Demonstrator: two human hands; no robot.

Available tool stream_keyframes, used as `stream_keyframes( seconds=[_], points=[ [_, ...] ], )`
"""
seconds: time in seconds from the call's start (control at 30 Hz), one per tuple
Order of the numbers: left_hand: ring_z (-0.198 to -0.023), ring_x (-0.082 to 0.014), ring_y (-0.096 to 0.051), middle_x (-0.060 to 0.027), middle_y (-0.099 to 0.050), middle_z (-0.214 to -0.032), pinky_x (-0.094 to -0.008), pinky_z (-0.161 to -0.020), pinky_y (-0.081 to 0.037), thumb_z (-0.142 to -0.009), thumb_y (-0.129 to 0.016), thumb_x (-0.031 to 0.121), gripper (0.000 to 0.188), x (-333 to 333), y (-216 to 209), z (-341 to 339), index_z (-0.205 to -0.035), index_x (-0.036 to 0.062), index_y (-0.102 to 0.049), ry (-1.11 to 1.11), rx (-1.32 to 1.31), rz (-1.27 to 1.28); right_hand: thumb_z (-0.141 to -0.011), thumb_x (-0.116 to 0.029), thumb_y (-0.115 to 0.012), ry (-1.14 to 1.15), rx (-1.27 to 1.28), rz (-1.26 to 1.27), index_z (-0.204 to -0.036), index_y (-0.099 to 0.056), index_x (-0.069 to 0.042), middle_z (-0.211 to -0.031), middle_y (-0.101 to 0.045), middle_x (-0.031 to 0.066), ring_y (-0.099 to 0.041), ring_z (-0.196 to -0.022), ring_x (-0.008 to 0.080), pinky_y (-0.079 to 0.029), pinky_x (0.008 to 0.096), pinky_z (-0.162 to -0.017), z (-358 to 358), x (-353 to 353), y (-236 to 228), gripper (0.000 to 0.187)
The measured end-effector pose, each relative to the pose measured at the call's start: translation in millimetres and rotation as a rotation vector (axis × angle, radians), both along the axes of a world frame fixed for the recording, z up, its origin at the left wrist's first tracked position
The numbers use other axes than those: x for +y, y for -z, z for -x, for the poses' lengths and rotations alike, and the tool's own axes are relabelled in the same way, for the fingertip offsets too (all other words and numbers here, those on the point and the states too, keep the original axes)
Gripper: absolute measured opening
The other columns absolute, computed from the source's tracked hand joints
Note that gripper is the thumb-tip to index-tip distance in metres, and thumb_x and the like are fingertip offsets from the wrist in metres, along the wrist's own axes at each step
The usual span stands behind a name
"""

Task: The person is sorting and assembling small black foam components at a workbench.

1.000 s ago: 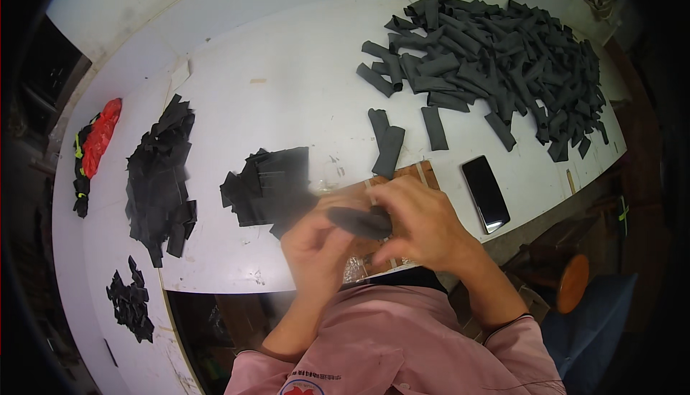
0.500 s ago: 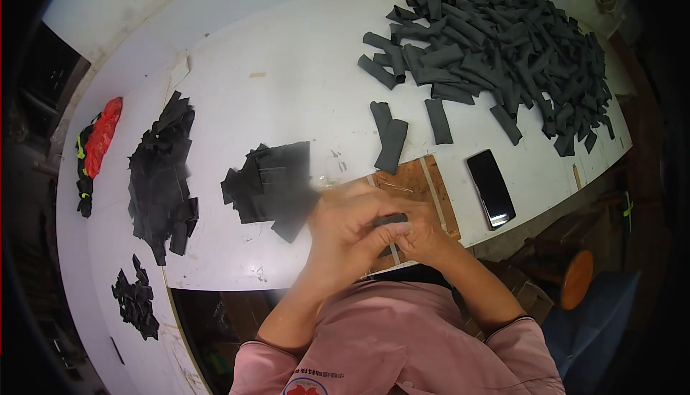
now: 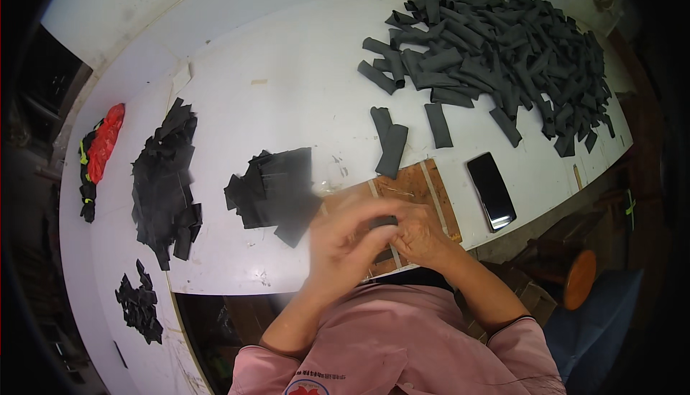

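Over a wooden board (image 3: 431, 186) with pale strips, my two hands meet at the table's near edge. Between them shows the end of a small dark grey fabric piece (image 3: 383, 221), mostly covered by fingers. My right hand (image 3: 425, 237) is closed around it. The thumb and curled fingers of my left hand (image 3: 343, 240), smeared by motion, close on the same piece from the other side. Just left of the board lies a stack of flat black fabric pieces (image 3: 277, 186). Two dark grey fabric tubes (image 3: 392, 150) lie crossed beyond my hands.
A big heap of dark grey tubes (image 3: 496, 57) covers the far right of the white table (image 3: 244, 115). A black phone (image 3: 491, 190) lies right of the board. More black fabric (image 3: 165, 186), scraps (image 3: 140, 305) and a red plastic bag (image 3: 106, 140) lie at left. A stool (image 3: 579, 280) stands at right.
My left thumb and fingers have shifted slightly left, with the thumb tip drawn back from the right hand. The dark piece stays between my hands. The whole view has shifted a little.
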State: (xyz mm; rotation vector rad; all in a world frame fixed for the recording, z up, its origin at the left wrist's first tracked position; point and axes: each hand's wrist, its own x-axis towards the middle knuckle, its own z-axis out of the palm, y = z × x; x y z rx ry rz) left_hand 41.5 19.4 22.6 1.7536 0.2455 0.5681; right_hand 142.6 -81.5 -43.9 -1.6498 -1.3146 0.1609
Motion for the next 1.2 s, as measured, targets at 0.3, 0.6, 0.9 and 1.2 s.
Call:
stream_keyframes(
  seconds=[0.3,0.6,0.9,1.2],
  points=[
    [-0.087,-0.0235,-0.053,-0.0114,-0.060,-0.088,-0.0375,-0.085,-0.039,-0.081,-0.058,0.017,0.016,7.3,17.1,17.9,-0.088,0.0037,-0.058,-0.054,-0.534,0.766,-0.072,-0.031,-0.062,-0.122,-0.257,0.250,-0.069,-0.057,-0.004,-0.064,-0.055,0.0100,-0.056,-0.063,0.0264,-0.044,0.0357,-0.056,-10.2,-1.7,-41.5,0.028],
    [-0.081,-0.0230,-0.053,-0.0123,-0.061,-0.079,-0.0360,-0.079,-0.040,-0.082,-0.057,0.017,0.017,7.3,15.9,14.0,-0.083,0.0000,-0.058,-0.110,-0.300,0.541,-0.077,-0.039,-0.055,-0.067,-0.160,0.367,-0.064,-0.056,-0.004,-0.061,-0.055,0.0108,-0.056,-0.061,0.0287,-0.044,0.0388,-0.054,-2.9,-2.4,-21.7,0.037],
    [-0.074,-0.0210,-0.051,-0.0122,-0.059,-0.073,-0.0336,-0.073,-0.040,-0.084,-0.054,0.021,0.023,14.7,12.0,12.6,-0.077,-0.0004,-0.055,-0.200,-0.362,0.296,-0.076,-0.033,-0.059,-0.133,-0.306,0.368,-0.076,-0.058,0.000,-0.065,-0.054,0.0101,-0.054,-0.065,0.0269,-0.043,0.0365,-0.056,-6.3,-2.5,-39.7,0.032],
    [-0.077,-0.0168,-0.050,-0.0130,-0.056,-0.086,-0.0289,-0.072,-0.039,-0.085,-0.051,0.016,0.017,0.8,19.8,6.2,-0.088,-0.0013,-0.052,-0.424,-0.239,0.151,-0.078,-0.035,-0.054,-0.031,-0.261,0.391,-0.065,-0.057,-0.003,-0.065,-0.059,0.0112,-0.059,-0.062,0.0264,-0.045,0.0368,-0.053,1.7,0.8,-25.7,0.034]
  ],
)
